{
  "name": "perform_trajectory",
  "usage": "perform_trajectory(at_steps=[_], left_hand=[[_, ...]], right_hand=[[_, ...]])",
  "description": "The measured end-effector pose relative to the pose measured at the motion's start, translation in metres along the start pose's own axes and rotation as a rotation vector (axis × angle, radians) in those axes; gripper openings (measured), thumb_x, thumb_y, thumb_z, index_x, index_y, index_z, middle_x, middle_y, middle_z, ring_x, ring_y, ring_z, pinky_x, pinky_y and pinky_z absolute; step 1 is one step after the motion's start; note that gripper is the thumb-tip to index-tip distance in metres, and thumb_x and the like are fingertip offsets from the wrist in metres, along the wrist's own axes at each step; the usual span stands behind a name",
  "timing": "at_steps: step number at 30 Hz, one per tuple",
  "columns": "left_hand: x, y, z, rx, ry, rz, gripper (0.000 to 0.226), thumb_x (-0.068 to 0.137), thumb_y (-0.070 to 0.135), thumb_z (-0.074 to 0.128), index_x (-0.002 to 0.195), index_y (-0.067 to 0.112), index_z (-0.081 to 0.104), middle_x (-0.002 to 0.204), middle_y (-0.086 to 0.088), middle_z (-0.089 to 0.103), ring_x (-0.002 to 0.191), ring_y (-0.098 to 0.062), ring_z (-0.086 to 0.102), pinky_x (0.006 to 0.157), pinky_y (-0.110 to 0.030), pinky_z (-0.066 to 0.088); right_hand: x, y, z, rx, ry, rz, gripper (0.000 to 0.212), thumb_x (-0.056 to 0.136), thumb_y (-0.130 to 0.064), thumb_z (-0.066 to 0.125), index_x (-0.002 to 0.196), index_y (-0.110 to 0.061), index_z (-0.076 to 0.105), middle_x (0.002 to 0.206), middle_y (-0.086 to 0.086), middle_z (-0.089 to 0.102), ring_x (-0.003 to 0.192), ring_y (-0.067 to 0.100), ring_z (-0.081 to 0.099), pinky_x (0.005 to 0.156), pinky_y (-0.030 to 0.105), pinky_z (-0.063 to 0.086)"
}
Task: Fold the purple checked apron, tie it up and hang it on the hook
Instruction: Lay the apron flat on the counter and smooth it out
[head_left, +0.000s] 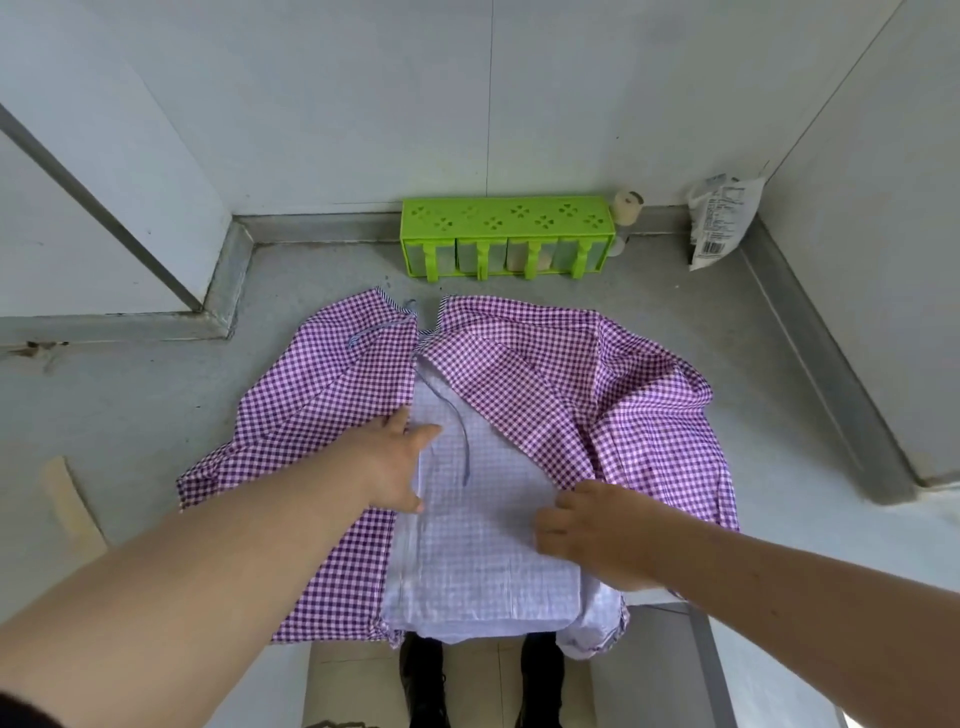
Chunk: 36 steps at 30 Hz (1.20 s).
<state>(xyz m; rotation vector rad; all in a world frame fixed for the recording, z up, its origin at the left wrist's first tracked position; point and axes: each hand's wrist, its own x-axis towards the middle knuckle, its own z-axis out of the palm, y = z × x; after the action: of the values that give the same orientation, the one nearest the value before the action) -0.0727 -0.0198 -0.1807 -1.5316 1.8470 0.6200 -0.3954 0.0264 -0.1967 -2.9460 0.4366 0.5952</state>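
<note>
Grey counter (156, 395): apron (545, 374), green rack (504, 215).

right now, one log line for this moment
stage: folding | apron: spread on counter | left hand: on left flap | right hand: gripping right flap

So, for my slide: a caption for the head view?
Both hands, left and right, flatten a purple checked apron on a grey counter.

A green spice rack (504, 236) stands by the wall, a printed, possibly plastic bag (719, 221) right of it.
</note>
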Motion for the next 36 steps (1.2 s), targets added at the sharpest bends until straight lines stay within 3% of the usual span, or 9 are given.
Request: perform_trajectory(at_steps=[8, 14, 18, 23, 27, 29, 32, 34, 36], left_hand=[[-0.007, -0.002, 0.016, -0.001, 0.078, -0.052, 0.118, 0.085, 0.071, 0.071, 0.166, 0.04, -0.009, 0.177, -0.007, -0.012, 0.163, -0.037, 0.006, 0.126, -0.056, 0.029], [-0.006, -0.002, 0.019, -0.029, 0.032, -0.051, 0.12, 0.086, 0.067, 0.073, 0.166, 0.042, -0.012, 0.176, -0.004, -0.019, 0.163, -0.038, -0.001, 0.126, -0.057, 0.028], [-0.005, -0.003, 0.02, -0.022, 0.022, -0.051, 0.121, 0.085, 0.067, 0.074, 0.166, 0.042, -0.013, 0.176, -0.004, -0.019, 0.163, -0.038, -0.001, 0.126, -0.057, 0.029], [-0.003, -0.003, 0.021, 0.006, 0.029, -0.049, 0.122, 0.086, 0.068, 0.073, 0.166, 0.04, -0.014, 0.176, -0.007, -0.018, 0.163, -0.041, 0.001, 0.127, -0.057, 0.028], [-0.003, -0.002, 0.022, 0.026, 0.042, -0.053, 0.122, 0.084, 0.071, 0.072, 0.167, 0.04, -0.012, 0.177, -0.009, -0.015, 0.163, -0.04, 0.005, 0.127, -0.055, 0.029], [-0.004, -0.002, 0.021, 0.045, 0.06, -0.05, 0.121, 0.084, 0.072, 0.072, 0.167, 0.037, -0.009, 0.177, -0.01, -0.012, 0.163, -0.037, 0.008, 0.127, -0.053, 0.029], [-0.007, 0.003, 0.019, 0.119, 0.104, -0.03, 0.119, 0.084, 0.071, 0.072, 0.168, 0.031, -0.001, 0.177, -0.009, -0.002, 0.16, -0.032, 0.017, 0.124, -0.051, 0.033], [-0.01, 0.01, 0.016, 0.187, 0.151, 0.004, 0.11, 0.085, 0.066, 0.072, 0.166, 0.026, 0.009, 0.169, -0.006, 0.017, 0.151, -0.027, 0.029, 0.116, -0.047, 0.04], [-0.012, 0.019, 0.013, 0.224, 0.201, 0.045, 0.093, 0.088, 0.058, 0.072, 0.159, 0.023, 0.024, 0.154, -0.003, 0.033, 0.138, -0.025, 0.04, 0.107, -0.044, 0.044]], right_hand=[[-0.013, 0.02, -0.012, 0.013, -0.053, -0.015, 0.051, 0.083, -0.021, 0.076, 0.127, -0.026, 0.051, 0.13, -0.003, 0.052, 0.117, 0.021, 0.046, 0.11, 0.039, 0.036], [-0.017, 0.021, -0.02, -0.017, -0.012, -0.012, 0.029, 0.084, -0.024, 0.079, 0.107, -0.03, 0.062, 0.104, -0.01, 0.06, 0.098, 0.018, 0.053, 0.096, 0.035, 0.045], [-0.01, 0.012, -0.03, 0.034, 0.032, 0.055, 0.021, 0.087, -0.032, 0.075, 0.107, -0.037, 0.069, 0.109, -0.012, 0.058, 0.1, 0.018, 0.049, 0.093, 0.037, 0.044], [0.006, 0.01, -0.034, -0.005, 0.249, 0.197, 0.016, 0.086, -0.032, 0.076, 0.099, -0.038, 0.069, 0.09, -0.018, 0.053, 0.093, 0.015, 0.045, 0.087, 0.035, 0.043], [0.031, 0.0, -0.045, 0.061, 0.35, 0.379, 0.013, 0.086, -0.036, 0.076, 0.098, -0.037, 0.072, 0.102, -0.011, 0.055, 0.095, 0.02, 0.051, 0.085, 0.042, 0.047], [0.042, -0.005, -0.049, 0.228, 0.312, 0.609, 0.026, 0.085, -0.04, 0.077, 0.109, -0.035, 0.068, 0.113, -0.004, 0.052, 0.099, 0.023, 0.054, 0.086, 0.045, 0.052], [0.048, -0.013, -0.038, 0.594, 0.158, 0.88, 0.051, 0.091, -0.034, 0.072, 0.13, -0.022, 0.041, 0.12, 0.0, 0.044, 0.106, 0.022, 0.058, 0.094, 0.041, 0.055], [0.043, -0.017, -0.023, 0.721, 0.144, 0.936, 0.043, 0.095, -0.032, 0.067, 0.126, -0.02, 0.04, 0.119, -0.002, 0.048, 0.11, 0.02, 0.058, 0.097, 0.037, 0.052], [0.037, -0.019, -0.01, 0.78, 0.205, 0.961, 0.025, 0.098, -0.02, 0.059, 0.12, -0.027, 0.05, 0.118, -0.011, 0.05, 0.108, 0.015, 0.059, 0.091, 0.03, 0.05]])
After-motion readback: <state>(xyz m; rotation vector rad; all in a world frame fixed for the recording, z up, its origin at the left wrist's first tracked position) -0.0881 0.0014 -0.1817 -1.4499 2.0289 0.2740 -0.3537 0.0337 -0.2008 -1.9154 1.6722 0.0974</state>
